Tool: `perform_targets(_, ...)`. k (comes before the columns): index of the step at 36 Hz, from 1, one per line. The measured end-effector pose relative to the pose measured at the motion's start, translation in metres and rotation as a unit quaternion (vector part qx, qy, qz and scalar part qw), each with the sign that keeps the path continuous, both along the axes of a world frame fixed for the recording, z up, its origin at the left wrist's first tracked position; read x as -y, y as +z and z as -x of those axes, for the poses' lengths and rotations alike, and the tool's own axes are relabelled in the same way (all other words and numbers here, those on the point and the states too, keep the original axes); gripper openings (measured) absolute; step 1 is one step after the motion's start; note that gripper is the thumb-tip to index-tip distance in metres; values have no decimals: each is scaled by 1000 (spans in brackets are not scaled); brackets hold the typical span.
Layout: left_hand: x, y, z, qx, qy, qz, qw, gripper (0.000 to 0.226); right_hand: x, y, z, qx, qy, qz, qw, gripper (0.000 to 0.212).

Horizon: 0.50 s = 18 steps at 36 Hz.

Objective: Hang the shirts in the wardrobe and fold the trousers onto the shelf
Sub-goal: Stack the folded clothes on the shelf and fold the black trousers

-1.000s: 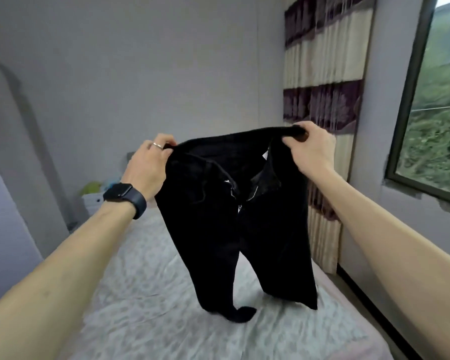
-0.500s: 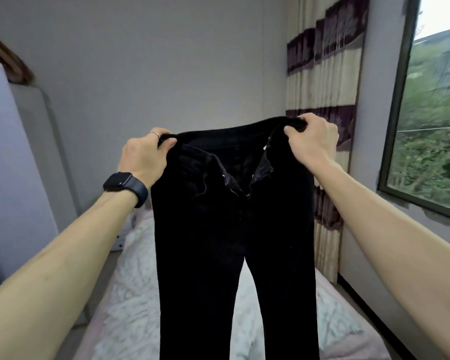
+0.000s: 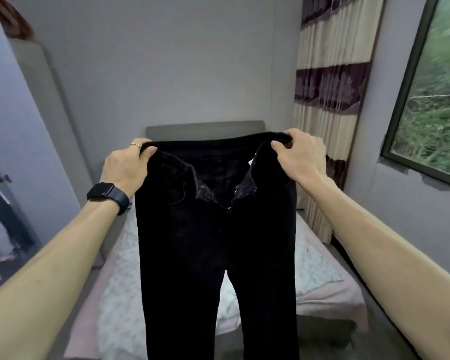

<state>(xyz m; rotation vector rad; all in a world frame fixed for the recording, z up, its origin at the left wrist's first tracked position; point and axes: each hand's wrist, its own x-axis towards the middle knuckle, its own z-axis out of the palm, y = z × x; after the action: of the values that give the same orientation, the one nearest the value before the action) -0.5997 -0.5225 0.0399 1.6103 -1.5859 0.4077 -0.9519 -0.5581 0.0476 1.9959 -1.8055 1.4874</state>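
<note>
**Workpiece position.** The black trousers [image 3: 213, 242] hang in the air above the bed [image 3: 322, 281]. The front faces the camera and the fly is open. Both legs drop straight and leave the frame at the bottom edge.

**Grip.** The left hand [image 3: 126, 165] pinches the left end of the waistband. The right hand [image 3: 300, 154] pinches the right end. On each hand the fingers [image 3: 299, 136] curl over the far side of the band and the thumb presses on the near side. Both hands are therefore closed on cloth.

**Purpose of the hold.** Holding the two waistband ends draws the band taut and lets gravity straighten the legs. This probably prepares the first lengthwise fold.

**Storage.** A tall pale cabinet [image 3: 16, 126] stands at the left edge and is probably the wardrobe. Its interior and any shelf are out of view, so its contents cannot be stated.
</note>
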Motion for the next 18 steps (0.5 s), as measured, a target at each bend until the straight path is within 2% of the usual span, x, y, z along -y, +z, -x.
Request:
perform_targets(4, 0, -9, 10, -42, -2, 8, 999, 35, 1, -8, 5, 1, -1, 5, 1000, 30)
perform_targets(10, 12, -11, 11, -24, 17, 4, 1000, 37, 13, -11, 3, 7, 5, 5, 1000, 29)
perform_targets(18, 84, -11, 6, -52, 31, -3, 998, 35, 84, -10, -8, 18, 3, -15, 1000, 31)
